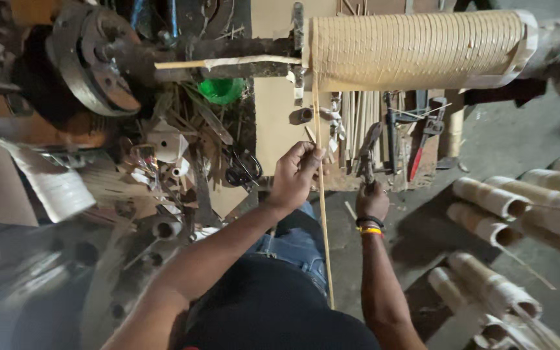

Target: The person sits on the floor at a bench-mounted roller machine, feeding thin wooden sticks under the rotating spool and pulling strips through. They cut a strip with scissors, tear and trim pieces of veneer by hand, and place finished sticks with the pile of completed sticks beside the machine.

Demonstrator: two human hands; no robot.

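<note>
At the far left a round metal wheel [92, 58] is mounted on a dark shaft. Below and right of it sits one green bowl-like thing [221, 89], and lower down one pair of black scissors [244, 170] lies on the cluttered surface [273, 123] among splinters and scraps.

The left hand [296, 172] is raised over the surface with its fingertips pinched together on one long thin bamboo strip [322, 214]. The strip runs almost straight up from beside the person's lap to the large roll [416, 50] of wound strips that lies crosswise on the shaft at the top, and touches the roll's left end.

Just right of the strip, the right hand [371, 201] is curled shut around the handle of one metal tool [367, 155], which points up toward the roll. Its wrist carries two bands, one black and one yellow [370, 226].

Further right one pair of red-handled pliers [422, 146] rests at the edge of the surface. On the floor at the far right lie about seven pale bamboo tubes [487, 198], side by side, some touching; the blurred ones at the edge cannot be counted surely.
</note>
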